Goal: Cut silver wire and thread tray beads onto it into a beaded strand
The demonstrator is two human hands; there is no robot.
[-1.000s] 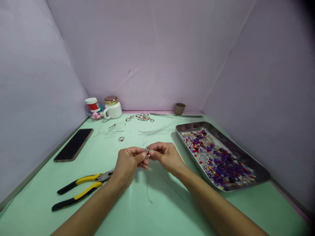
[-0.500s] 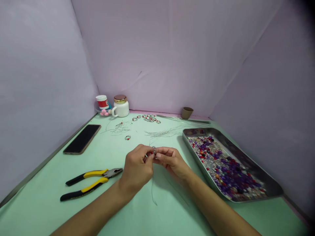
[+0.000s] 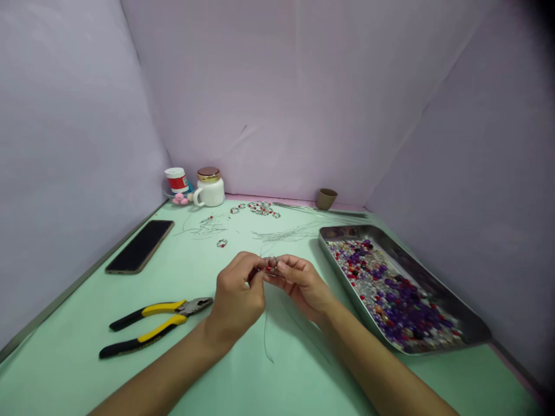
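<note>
Between my two hands is a small beaded wire ring (image 3: pixel 272 263) with clear beads and a red one. The fingertips of my right hand (image 3: pixel 303 283) pinch its right side. My left hand (image 3: pixel 241 286) is closed at the ring's left side, thumb and forefinger pressed together on its thin wire (image 3: pixel 266 341), whose loose end hangs down below. The exact grip of the left fingertips is partly hidden. A similar beaded ring (image 3: pixel 222 243) lies on the table beyond my left hand, and a pile of beaded rings (image 3: pixel 262 208) sits farther back.
Pliers (image 3: pixel 162 320) with yellow-black handles lie left of my hands, a phone (image 3: pixel 141 247) behind them. A metal tray (image 3: pixel 451 294) of mixed beads stands at right. Cut wires (image 3: pixel 284 236), a lidded white mug (image 3: pixel 211 190), a tub (image 3: pixel 177 181) and a brown cup (image 3: pixel 326 199) are at the back.
The fingers have shifted on the beaded ring, and its loop with the red bead shows more openly. My left hand has drawn slightly left. The whole view has also moved a little.
</note>
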